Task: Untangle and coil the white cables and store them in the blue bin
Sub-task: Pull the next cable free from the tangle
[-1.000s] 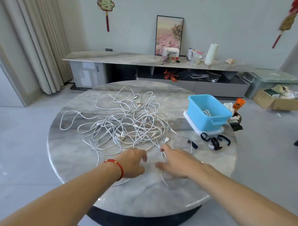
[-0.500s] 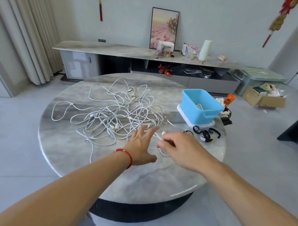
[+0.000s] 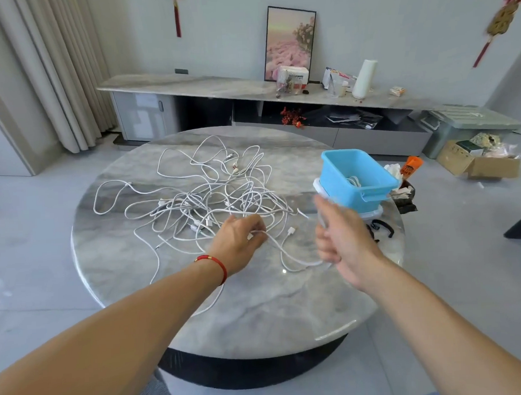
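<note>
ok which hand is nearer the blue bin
Right. The right hand is raised just in front of the blue bin, gripping a white cable; the left hand sits farther left at the tangle.

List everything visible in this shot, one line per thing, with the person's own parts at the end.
white cables: tangled pile, count unclear, white, middle of the table
blue bin: one, blue, right side of the table on a white lid, a bit of white cable inside
round table: one, grey marble top, dark base
black strap item: one, black, beside the bin, partly hidden
orange bottle: one, orange, right of the bin
framed picture: one, pink scene, leaning on the wall
low cabinet: one, grey, along the wall
cardboard box: one, brown, floor at right
red bracelet: one, left wrist
left hand: grips a cable at the pile's near edge
right hand: raised, grips a cable
</note>
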`<state>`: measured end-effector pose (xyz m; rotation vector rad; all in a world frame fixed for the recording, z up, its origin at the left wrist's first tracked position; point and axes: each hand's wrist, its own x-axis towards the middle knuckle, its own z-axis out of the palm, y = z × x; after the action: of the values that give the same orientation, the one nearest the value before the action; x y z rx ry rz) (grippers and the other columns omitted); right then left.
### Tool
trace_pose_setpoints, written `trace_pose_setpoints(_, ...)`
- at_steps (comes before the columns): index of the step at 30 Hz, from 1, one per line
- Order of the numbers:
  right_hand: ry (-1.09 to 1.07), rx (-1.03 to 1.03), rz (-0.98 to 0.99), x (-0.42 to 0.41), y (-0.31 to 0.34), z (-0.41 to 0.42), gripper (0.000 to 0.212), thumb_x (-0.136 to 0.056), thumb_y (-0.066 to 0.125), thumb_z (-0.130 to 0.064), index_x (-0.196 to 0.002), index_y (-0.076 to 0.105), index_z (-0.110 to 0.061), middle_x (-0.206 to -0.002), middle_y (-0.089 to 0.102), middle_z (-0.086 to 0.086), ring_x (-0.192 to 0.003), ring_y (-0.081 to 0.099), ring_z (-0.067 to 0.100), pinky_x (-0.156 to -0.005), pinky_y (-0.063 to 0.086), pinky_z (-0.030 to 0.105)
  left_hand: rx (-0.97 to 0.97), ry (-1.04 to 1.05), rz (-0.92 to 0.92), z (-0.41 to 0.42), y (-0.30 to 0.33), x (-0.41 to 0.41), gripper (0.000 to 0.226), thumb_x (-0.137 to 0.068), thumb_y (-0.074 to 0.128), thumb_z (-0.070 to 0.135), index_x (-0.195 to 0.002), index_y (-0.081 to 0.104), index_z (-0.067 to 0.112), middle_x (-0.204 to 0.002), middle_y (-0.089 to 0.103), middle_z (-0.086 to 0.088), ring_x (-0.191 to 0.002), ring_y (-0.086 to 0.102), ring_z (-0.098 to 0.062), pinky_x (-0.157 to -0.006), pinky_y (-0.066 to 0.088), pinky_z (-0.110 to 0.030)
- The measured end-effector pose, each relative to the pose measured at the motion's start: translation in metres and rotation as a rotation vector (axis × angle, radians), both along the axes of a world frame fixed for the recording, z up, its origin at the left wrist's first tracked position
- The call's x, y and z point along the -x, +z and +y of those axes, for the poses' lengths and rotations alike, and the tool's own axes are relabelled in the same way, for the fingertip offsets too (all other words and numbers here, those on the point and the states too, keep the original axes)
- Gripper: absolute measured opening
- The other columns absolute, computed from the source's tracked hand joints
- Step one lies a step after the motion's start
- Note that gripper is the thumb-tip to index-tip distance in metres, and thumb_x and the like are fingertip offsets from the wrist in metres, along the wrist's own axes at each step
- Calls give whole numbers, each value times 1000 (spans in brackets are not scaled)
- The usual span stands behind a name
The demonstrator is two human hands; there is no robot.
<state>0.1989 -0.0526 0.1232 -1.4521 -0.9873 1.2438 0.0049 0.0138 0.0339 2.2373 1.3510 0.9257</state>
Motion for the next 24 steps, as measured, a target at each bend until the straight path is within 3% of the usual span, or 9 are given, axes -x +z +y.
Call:
trace_pose_setpoints(2, 129, 51, -452, 4, -22, 2, 29, -88, 70, -46, -90, 52, -24, -70, 50, -4, -49, 42, 9, -44, 32, 22, -82, -59, -21, -2, 7, 0, 5, -88, 71, 17, -87, 67, 15, -81, 65, 9, -81, 51, 6, -81, 31, -8)
trace_pose_setpoints(4, 305, 130, -716, 11, -34, 2, 39, -81, 73, -48, -107, 60, -22, -89, 66, -4, -71, 62, 14, -59, 47, 27, -106, -94, -18, -3, 11, 1, 10, -83, 76, 17, -87, 67, 14, -79, 66, 7, -77, 52, 11, -82, 31, -6)
trace_pose_setpoints(7, 487, 260, -770, 25, -39, 0, 52, -79, 78, -53, -106, 63, -11, -83, 67, 1, -70, 64, 18, -63, 48, 28, -30, -59, -20, -3, 10, 5, 26, -77, 80, 15, -98, 66, 17, -83, 64, 9, -81, 56, -7, -81, 42, -19)
trace_pose_setpoints(10, 529, 262, -897, 35, -42, 0, 63, -78, 74, -67, -115, 61, -18, -104, 70, 0, -95, 69, 20, -77, 53, 34, -16, -50, 21, -5, 8, 8, 30, -75, 79, 11, -100, 64, 19, -83, 61, 10, -82, 54, -14, -77, 44, -26)
trace_pose_setpoints(13, 579, 118, -842, 40, -48, 5, 25, -89, 70, -49, -92, 68, -24, -75, 69, -6, -73, 67, 14, -65, 49, 30, -22, -57, 45, -6, 9, 12, 23, -76, 76, 7, -94, 66, 16, -78, 58, 11, -74, 51, -5, -72, 42, -22)
trace_pose_setpoints(17, 387, -250, -680, 29, -33, 10, 37, -106, 53, -36, -79, 68, -15, -54, 55, -20, -52, 49, -1, -59, 37, 27, -30, -2, 65, -3, 9, 15, 16, -80, 74, 11, -76, 62, 20, -67, 51, 16, -67, 49, -12, -64, 37, -22)
trace_pose_setpoints(20, 299, -364, -432, 18, -23, 6, 39, -107, 52, -37, -75, 66, -20, -81, 68, -23, -78, 62, -6, -81, 45, 25, -14, 50, 87, 0, 7, 19, 7, -82, 73, 11, -79, 68, 14, -72, 56, 10, -71, 47, -12, -64, 33, -19)
trace_pose_setpoints(22, 328, -357, -67, 17, -21, 6, 40, -108, 48, -38, -73, 61, -22, -118, 74, -8, -119, 64, 6, -110, 41, 35, 8, 68, 115, 3, 4, 25, 3, -82, 70, 6, -82, 70, 10, -75, 58, 6, -72, 48, -14, -66, 35, -22)
trace_pose_setpoints(24, 339, -301, 314, 18, -11, 4, 40, -110, 40, -35, -75, 49, -16, -120, 73, 17, -126, 65, 25, -114, 40, 43, 40, 87, 165, 5, 3, 32, 7, -82, 68, 3, -85, 71, 8, -77, 60, 3, -73, 48, -14, -65, 34, -21)
